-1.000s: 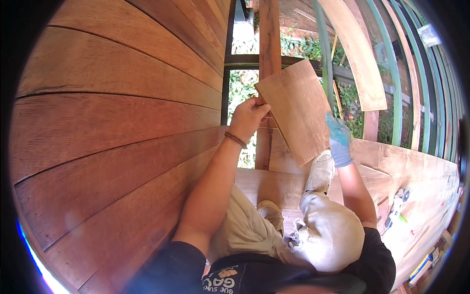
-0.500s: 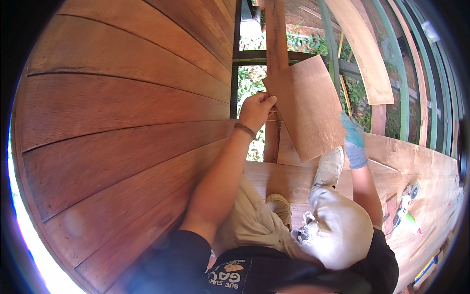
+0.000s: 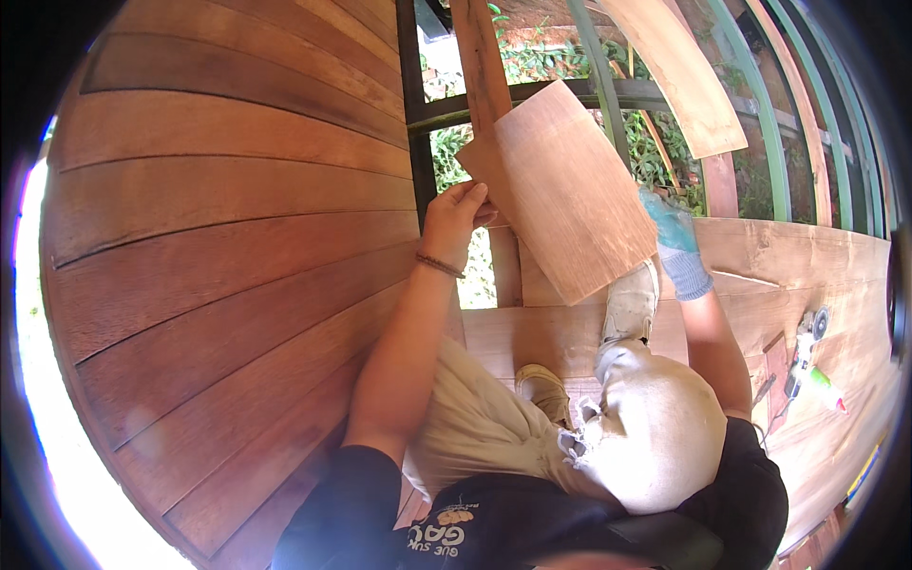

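Observation:
A short, wide wooden plank [image 3: 578, 190] is held out in front of me, tilted, over the frame gap and the floor boards. My bare left hand [image 3: 458, 220], with a brown bracelet at its wrist, pinches the plank's left edge between thumb and fingers; some fingertips are hidden. At the right edge, my right hand [image 3: 676, 243], in a grey and teal glove, grips the plank, with its fingers partly hidden behind it. Just below the plank's lower corner is my right shoe [image 3: 631, 302].
Wooden wall-like boards [image 3: 228, 218] fill the left. Beyond the plank, dark and green beams [image 3: 608, 85] cross above plants and soil. A long pale board [image 3: 679, 71] lies over them. At the right, an angle grinder [image 3: 807, 351] and a green-and-white bottle [image 3: 826, 388] lie on the planks.
The view has shifted, moving the scene leftward. The plank has turned and tilted, showing more of its face, with both hands still holding it.

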A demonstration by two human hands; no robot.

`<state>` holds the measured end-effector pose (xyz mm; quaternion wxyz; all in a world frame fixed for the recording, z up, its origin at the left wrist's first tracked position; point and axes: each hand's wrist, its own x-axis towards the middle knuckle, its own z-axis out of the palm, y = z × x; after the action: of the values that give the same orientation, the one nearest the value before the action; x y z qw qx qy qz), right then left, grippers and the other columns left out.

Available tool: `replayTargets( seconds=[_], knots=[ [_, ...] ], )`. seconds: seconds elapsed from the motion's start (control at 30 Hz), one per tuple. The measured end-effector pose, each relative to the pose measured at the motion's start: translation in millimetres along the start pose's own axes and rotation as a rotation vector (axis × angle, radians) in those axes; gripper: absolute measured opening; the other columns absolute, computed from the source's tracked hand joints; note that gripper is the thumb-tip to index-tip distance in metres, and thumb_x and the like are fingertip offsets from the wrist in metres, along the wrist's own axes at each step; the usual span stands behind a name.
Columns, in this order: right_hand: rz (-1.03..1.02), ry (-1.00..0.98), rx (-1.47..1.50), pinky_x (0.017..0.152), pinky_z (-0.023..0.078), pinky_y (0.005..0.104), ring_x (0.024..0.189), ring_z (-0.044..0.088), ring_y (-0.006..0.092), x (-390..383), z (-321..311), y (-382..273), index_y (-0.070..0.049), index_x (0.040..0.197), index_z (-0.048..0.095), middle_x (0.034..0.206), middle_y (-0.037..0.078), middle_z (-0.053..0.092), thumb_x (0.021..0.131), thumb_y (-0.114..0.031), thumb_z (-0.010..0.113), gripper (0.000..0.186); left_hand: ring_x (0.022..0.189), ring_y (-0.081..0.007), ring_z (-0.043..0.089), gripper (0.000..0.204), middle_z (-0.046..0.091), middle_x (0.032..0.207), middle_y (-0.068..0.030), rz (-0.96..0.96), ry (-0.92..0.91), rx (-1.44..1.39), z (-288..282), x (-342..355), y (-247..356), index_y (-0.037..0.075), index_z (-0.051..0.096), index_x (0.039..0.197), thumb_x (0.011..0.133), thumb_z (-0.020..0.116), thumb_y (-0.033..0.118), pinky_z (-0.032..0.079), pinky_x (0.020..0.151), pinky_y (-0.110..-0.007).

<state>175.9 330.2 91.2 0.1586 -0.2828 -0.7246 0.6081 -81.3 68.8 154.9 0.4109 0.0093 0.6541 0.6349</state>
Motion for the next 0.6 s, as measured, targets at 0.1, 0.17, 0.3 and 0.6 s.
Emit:
replayTargets(
  seconds=[0.1, 0.17, 0.3, 0.6],
  knots=[
    [0.195, 0.031, 0.197, 0.100, 0.051, 0.0288, 0.117, 0.067, 0.0197, 0.5, -7.9, -2.5, 0.008, 0.122, 0.069, 0.122, 0.013, 0.072, 0.104, -0.013, 0.055, 0.030, 0.093, -0.0173, 0.071, 0.032, 0.074, 0.105, -0.0097, 0.008, -0.006, -0.028, 11.4, -12.5, 5.1, -0.006, 0.064, 0.121, 0.103, 0.063, 0.020, 0.058, 0.085, -0.031],
    [0.245, 0.098, 0.470, 0.101, 0.051, 0.0306, 0.114, 0.067, 0.0170, -1.0, -13.4, -8.2, 0.006, 0.126, 0.068, 0.123, 0.010, 0.071, 0.103, -0.007, 0.054, 0.029, 0.101, -0.0196, 0.070, 0.025, 0.074, 0.110, -0.0099, -0.009, -0.006, 0.004, 24.2, -21.6, 16.0, 0.002, 0.067, 0.116, 0.104, 0.061, 0.023, 0.055, 0.093, -0.037],
    [0.164, 0.137, 0.401, 0.100, 0.051, 0.0317, 0.110, 0.066, 0.0165, -15.6, -35.1, -46.2, 0.004, 0.124, 0.070, 0.121, 0.008, 0.071, 0.103, -0.013, 0.059, 0.030, 0.100, -0.0179, 0.069, 0.021, 0.073, 0.107, -0.0074, 0.100, -0.128, -0.170, 62.7, -39.0, 54.1, 0.002, 0.069, 0.113, 0.103, 0.061, 0.018, 0.055, 0.093, -0.038],
    [0.229, 0.307, 0.231, 0.088, 0.051, 0.0272, 0.095, 0.065, 0.0090, -63.7, -108.3, -241.8, 0.001, 0.111, 0.075, 0.104, 0.001, 0.073, 0.101, -0.016, 0.066, 0.022, 0.086, -0.0128, 0.066, 0.014, 0.067, 0.087, 0.0003, 0.036, -0.072, -0.229, 135.2, -130.0, 213.6, 0.004, 0.071, 0.104, 0.102, 0.063, 0.016, 0.056, 0.085, -0.035]
  ],
)
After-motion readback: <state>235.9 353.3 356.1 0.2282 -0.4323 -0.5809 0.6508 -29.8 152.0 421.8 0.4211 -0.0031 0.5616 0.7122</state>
